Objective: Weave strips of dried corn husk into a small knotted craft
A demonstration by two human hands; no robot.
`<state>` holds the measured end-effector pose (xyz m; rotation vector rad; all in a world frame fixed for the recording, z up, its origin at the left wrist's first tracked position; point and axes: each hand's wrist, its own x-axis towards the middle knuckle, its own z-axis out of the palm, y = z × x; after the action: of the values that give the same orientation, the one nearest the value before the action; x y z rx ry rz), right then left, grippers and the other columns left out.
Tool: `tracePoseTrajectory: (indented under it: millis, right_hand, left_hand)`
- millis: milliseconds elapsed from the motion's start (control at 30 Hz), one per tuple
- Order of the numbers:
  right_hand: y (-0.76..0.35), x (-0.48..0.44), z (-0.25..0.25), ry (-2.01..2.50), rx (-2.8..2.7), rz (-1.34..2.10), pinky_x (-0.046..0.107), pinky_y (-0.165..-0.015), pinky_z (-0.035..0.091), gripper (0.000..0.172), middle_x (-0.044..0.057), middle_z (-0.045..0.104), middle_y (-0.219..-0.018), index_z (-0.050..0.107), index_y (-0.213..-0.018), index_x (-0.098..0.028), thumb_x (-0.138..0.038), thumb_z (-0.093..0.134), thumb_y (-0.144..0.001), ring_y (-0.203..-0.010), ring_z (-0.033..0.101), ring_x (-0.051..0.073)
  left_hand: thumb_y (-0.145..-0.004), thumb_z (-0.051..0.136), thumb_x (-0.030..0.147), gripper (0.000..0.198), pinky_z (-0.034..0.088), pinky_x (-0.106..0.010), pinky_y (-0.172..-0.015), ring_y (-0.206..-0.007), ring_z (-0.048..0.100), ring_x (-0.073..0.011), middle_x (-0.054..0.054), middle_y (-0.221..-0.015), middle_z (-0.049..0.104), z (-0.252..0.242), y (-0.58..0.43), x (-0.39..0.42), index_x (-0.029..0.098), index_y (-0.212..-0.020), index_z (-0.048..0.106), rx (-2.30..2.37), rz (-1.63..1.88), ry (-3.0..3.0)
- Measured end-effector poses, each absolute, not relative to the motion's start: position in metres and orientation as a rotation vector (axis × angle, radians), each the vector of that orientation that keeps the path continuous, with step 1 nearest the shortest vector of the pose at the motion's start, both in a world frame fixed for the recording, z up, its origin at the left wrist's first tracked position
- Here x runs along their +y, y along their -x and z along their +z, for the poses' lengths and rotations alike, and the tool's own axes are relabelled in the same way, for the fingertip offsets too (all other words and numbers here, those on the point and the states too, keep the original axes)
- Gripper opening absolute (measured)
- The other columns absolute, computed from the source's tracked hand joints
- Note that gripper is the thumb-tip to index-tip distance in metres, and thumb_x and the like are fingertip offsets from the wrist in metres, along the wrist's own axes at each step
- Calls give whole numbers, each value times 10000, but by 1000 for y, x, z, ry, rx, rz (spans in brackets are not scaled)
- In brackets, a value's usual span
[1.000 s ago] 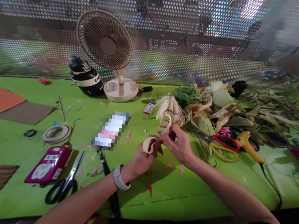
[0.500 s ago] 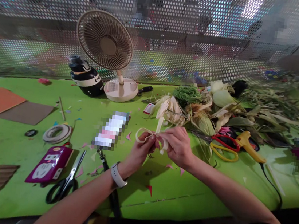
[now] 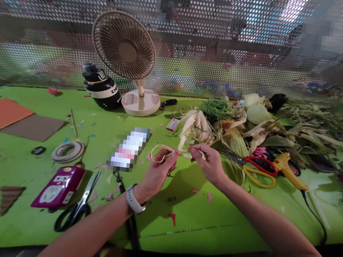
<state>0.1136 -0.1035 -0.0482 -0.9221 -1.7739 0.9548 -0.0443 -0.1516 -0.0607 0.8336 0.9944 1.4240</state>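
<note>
A pale, looped husk strip (image 3: pixel 157 147) is stretched between my two hands above the green table. My left hand (image 3: pixel 160 168), with a white watch band on the wrist, pinches the strip near its loop. On the right, my right hand (image 3: pixel 208 162) pinches the other part of it between thumb and fingers. Just behind the hands lies a bunch of dried corn husks (image 3: pixel 201 129). Red and yellow handled scissors (image 3: pixel 259 171) lie to the right of my right hand, beside a yellow glue gun (image 3: pixel 290 171). A lit phone (image 3: pixel 131 148) is left of my left hand.
A fan (image 3: pixel 141 102) and a black bottle (image 3: pixel 103 92) stand at the back. Purple power box (image 3: pixel 60 187), black scissors (image 3: pixel 75 213), tape roll (image 3: pixel 67 151) and orange sheet (image 3: pixel 1 114) lie left. Green bundle (image 3: pixel 217 109) and onions (image 3: pixel 257 113) sit back right.
My hands have moved apart, drawing the strip out between them. My right hand has shifted its grip, and the loop has flattened to the left. The view has shifted slightly.
</note>
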Motion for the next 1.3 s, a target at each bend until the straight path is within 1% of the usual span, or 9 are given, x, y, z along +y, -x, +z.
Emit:
tracePoseTrajectory:
  millis: [233,333,433,533,667,833,1000,1200,1300]
  right_hand:
    - [-119,-96,-51,895,-1802,1187,274,-651,459,209,24,658,-743,683,-822,-170,-349,575,-833,-689,592,144]
    - [-126,-89,-50,821,-1633,1370,327,-763,473,385,56,689,-857,705,-899,-172,-457,448,-881,-831,625,186]
    - [-130,-83,-45,878,-1511,1375,346,-827,455,578,74,702,-865,724,-880,-158,-532,286,-925,-862,631,198]
    - [-130,-83,-37,1023,-1626,1256,299,-774,446,470,46,690,-787,722,-768,-162,-521,443,-885,-788,610,174]
    - [-128,-87,-32,996,-1819,1248,245,-629,412,343,5,633,-713,682,-744,-163,-462,550,-848,-671,553,130]
    - [-124,-92,-34,875,-1831,1152,259,-717,437,213,3,622,-754,655,-785,-161,-359,598,-839,-735,562,127]
    - [-121,-94,-39,814,-1842,1130,268,-704,460,181,12,636,-769,666,-828,-171,-337,596,-844,-728,574,130]
    - [-121,-94,-42,816,-1863,1069,268,-694,476,182,18,649,-781,684,-848,-176,-332,591,-853,-734,593,134]
    - [-123,-92,-40,762,-1935,1032,281,-742,481,162,31,656,-834,689,-860,-178,-311,597,-855,-795,606,145]
  left_hand:
    - [-738,699,370,213,264,-189,-445,-473,326,-57,67,-539,426,-57,48,-151,182,-813,630,1036,1413,-914]
    - [-730,698,387,218,326,-205,-467,-513,413,-80,44,-579,494,-54,48,-151,188,-785,626,1094,1399,-1015]
    - [-701,720,383,224,424,-236,-571,-639,530,-122,7,-672,584,-51,45,-151,190,-750,618,1177,1418,-1129]
    - [-685,729,393,230,465,-268,-657,-708,568,-154,-12,-712,616,-52,42,-150,200,-720,609,1180,1464,-1203]
    - [-716,712,367,187,462,-267,-636,-687,561,-156,-12,-697,612,-54,40,-151,210,-723,611,1146,1449,-1255]
    - [-731,699,385,209,369,-215,-492,-574,481,-103,-5,-677,595,-55,42,-152,189,-761,634,1083,1266,-1176]
    - [-705,713,427,276,199,-193,-407,-435,289,-50,60,-521,434,-55,45,-150,179,-809,654,1016,1156,-1015]
    - [-666,748,409,288,171,-190,-420,-437,263,-36,63,-533,429,-56,46,-149,163,-790,664,973,1129,-895]
    - [-667,751,393,272,177,-193,-424,-424,255,-35,80,-484,384,-55,49,-149,156,-765,659,948,1048,-867]
